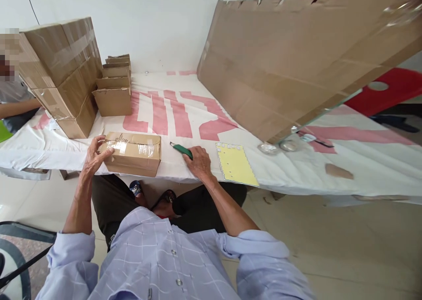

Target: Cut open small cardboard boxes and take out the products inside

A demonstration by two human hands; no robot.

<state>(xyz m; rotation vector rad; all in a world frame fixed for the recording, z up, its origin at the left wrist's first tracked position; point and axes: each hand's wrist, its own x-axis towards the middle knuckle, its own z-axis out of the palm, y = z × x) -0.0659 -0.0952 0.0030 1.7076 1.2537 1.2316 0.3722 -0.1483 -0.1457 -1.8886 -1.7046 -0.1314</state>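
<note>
A taped cardboard box (135, 153) lies near the table's front edge, with a torn-looking line along its top. My left hand (98, 154) grips its left end, thumb on the top and fingers at the back corner. In my right hand (198, 161) is a green utility knife (182, 150), resting low over the cloth with its tip towards the box. A short gap separates the knife from the box. Just right of that hand lies a yellow sheet (236, 163) with small pale pieces along its upper edge.
Stacked taped boxes (62, 71) stand at the left, beside several open boxes (112, 101). A large cardboard panel (290, 54) leans at the right, near tape rolls (267, 148) and a cardboard scrap (339, 171). Another person's arm (20, 108) shows at far left.
</note>
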